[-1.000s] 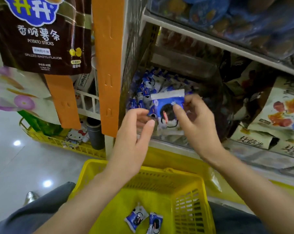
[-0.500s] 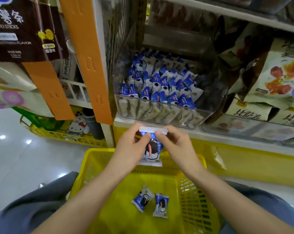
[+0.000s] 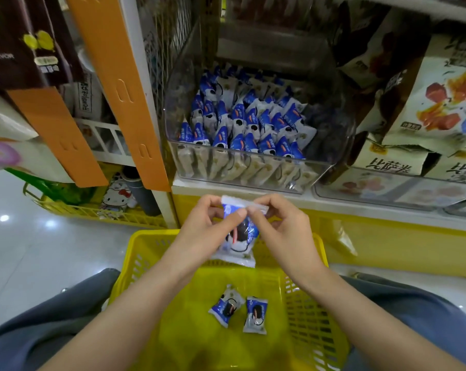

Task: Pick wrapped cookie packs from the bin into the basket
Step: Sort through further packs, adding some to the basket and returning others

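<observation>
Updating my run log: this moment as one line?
left hand: pinches cookie pack top | right hand: pinches cookie pack top | cookie pack: held over basket | basket: two packs inside | bin: many packs

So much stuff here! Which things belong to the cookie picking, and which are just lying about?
In the job: held cookie pack, pinched by left hand and right hand; clear bin; yellow basket; two packs inside it.
Lying about: brown snack bag, fruit snack bags, orange strips, cartoon cat picture.

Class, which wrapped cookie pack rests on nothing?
The blue wrapped cookie pack pinched between left hand and right hand above the yellow plastic basket; others lie in it or in the clear plastic bin.
</observation>
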Demonstrator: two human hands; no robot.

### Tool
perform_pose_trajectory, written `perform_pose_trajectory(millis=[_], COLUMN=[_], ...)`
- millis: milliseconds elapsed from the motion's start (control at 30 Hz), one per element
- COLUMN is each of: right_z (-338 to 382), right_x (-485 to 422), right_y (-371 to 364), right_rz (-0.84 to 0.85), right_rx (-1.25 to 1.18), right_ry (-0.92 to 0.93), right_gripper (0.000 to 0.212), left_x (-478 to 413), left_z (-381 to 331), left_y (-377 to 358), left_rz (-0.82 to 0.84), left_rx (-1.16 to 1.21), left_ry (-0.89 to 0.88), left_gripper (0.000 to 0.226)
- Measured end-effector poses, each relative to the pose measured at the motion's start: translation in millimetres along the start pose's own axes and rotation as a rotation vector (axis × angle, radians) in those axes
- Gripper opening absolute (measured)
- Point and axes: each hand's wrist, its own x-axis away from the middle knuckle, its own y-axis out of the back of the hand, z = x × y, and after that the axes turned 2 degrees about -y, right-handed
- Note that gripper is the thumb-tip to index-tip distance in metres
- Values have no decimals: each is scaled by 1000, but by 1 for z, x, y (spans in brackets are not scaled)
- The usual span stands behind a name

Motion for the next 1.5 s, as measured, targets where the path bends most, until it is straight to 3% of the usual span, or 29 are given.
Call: perform_pose_trajectory(millis=[100,233,367,467,533,667,900,1133,1367,1433,1500], right_z=[2,3,1,-4,-5,1,0,2,7,8,10], right_x=[-6,-8,-3,2,3,1,-2,2,-10,-10,-6], right_y=[6,12,9,5,3,3,2,5,15,19,20], right_rz=[-58,-15,268,436,401,221,121,102,-42,-70,-34], right_rx=[-258,-553,-430,-31,147,-11,-70,316,-117,-153,-118], right_ry=[-247,-467,-513,-361,-192,-82,-135,209,-112,-77,45], right_gripper=[10,7,20,33,41,16,2,8,5,3,3], left_x=[0,-1,-4,-5,-4,0,-4,-6,-2,-3,-3], left_z=[0,-3,-4,-4,-2,2,4,6,3,1,-5], left_y=[1,4,11,12,13,9,7,8,8,9,8], left_rz=[4,-73,-167,-159,-142,-69,-85,-18,-125,-86,-24], left_rx=[-2,118,-31,-161,-298,-499,-450,-442,-485,-460,-203], left_ry=[41,-57,-190,-266,-350,-422,-371,-354,-370,-297,-104], left_gripper=[33,23,9,11,20,22,16,16,17,17,28])
